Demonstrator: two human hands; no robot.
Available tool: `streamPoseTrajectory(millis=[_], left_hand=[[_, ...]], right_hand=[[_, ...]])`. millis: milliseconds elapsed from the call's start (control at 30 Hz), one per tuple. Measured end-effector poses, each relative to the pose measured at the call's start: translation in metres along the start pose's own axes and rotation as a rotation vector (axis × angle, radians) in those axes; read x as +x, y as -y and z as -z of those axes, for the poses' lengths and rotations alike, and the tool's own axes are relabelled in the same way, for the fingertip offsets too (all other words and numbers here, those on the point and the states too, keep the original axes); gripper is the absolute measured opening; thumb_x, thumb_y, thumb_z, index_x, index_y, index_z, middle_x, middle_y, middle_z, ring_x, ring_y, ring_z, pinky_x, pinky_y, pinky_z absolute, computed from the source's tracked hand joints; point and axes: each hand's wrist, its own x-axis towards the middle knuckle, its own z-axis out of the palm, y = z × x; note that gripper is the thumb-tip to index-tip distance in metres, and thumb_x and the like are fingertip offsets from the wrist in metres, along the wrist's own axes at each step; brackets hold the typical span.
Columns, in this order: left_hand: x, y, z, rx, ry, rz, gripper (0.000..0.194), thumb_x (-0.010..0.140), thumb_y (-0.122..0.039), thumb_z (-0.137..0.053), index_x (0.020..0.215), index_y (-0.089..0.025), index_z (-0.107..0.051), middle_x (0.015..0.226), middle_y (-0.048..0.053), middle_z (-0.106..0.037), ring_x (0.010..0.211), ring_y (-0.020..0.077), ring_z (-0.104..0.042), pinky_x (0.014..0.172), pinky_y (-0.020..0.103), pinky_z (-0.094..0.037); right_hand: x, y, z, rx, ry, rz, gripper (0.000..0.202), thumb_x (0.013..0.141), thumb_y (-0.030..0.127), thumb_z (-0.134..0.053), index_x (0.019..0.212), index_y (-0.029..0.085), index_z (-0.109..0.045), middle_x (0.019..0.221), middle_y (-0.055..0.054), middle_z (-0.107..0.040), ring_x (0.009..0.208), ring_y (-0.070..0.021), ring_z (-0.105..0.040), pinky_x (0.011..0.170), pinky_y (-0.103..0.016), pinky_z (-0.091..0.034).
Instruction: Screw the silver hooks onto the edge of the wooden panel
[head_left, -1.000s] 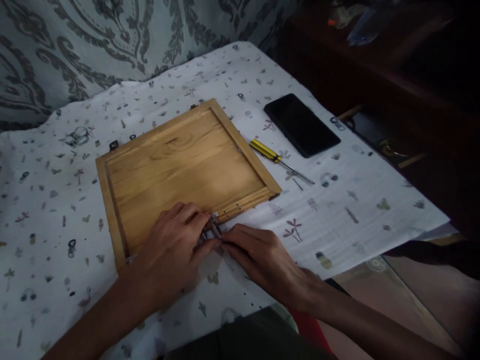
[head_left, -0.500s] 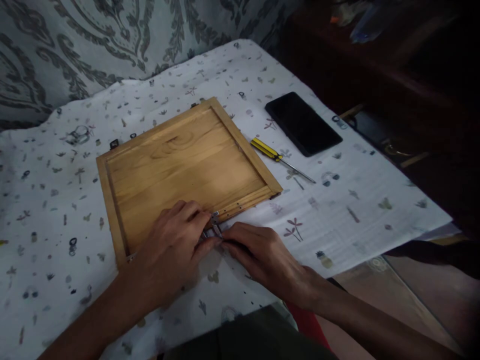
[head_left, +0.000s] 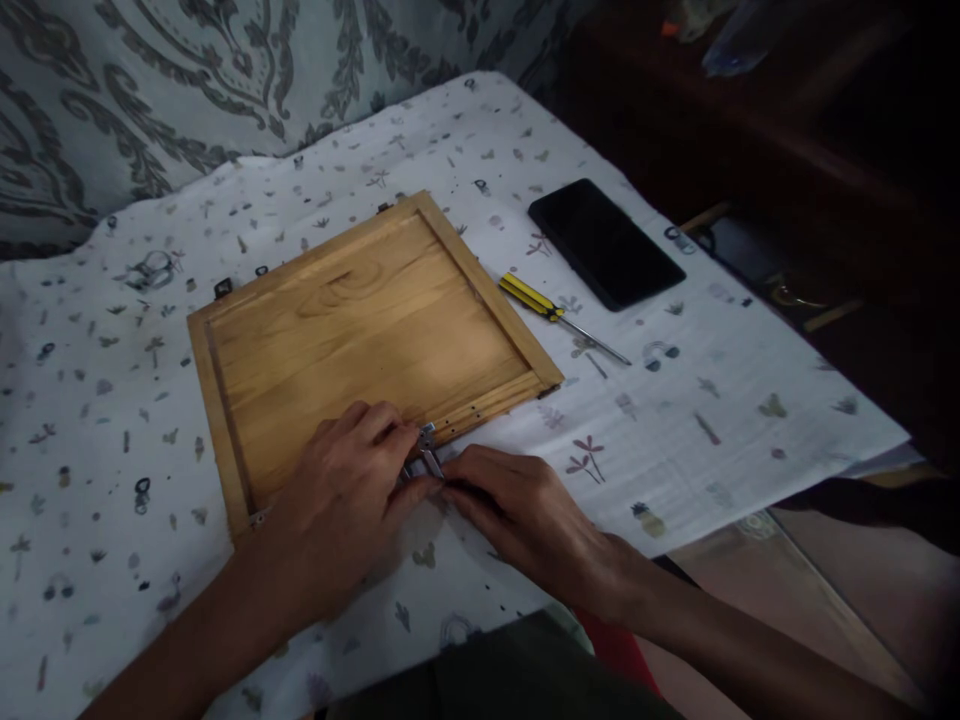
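Observation:
A framed wooden panel [head_left: 352,340] lies flat on the cloth-covered table. At its near edge sits a small shiny metal fitting [head_left: 430,458], with a flat plate against the wood and a narrow part sticking out toward me. My left hand [head_left: 345,500] rests over the panel's near edge, its thumb and fingers closed around the fitting's left side. From the right, my right hand [head_left: 525,510] pinches the fitting's outer end. The fingers partly hide it, so its exact kind is unclear. Small dark holes show in the edge to its right.
A yellow-and-black screwdriver [head_left: 532,297] lies right of the panel, its shaft pointing toward the near right. Beyond it is a black smartphone [head_left: 607,245]. Dark clips [head_left: 223,289] stick out from the panel's far edge. A patterned curtain [head_left: 210,80] hangs behind the table.
The view has shifted very slightly. Both hands stay at the metal fitting, and the panel, screwdriver and smartphone keep their places.

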Motion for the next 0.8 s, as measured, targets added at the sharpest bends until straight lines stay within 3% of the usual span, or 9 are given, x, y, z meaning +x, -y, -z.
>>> streamPoseTrajectory(millis=[800], left_hand=[[0.0013,-0.0076,-0.0006,0.056,-0.007,0.015,0.012,0.092,-0.030,-0.064,0.089,-0.018,-0.067,0.104,0.007,-0.068,0.096,0.0270,-0.064,0.086,0.049,-0.057]], right_hand=[[0.0001,0.0016,0.0014,-0.011,0.011,-0.030,0.025,0.102,0.020,-0.046,0.090,0.016,-0.068,0.082,-0.005,-0.071,0.072,-0.0142,-0.066,0.064,-0.027,-0.050]])
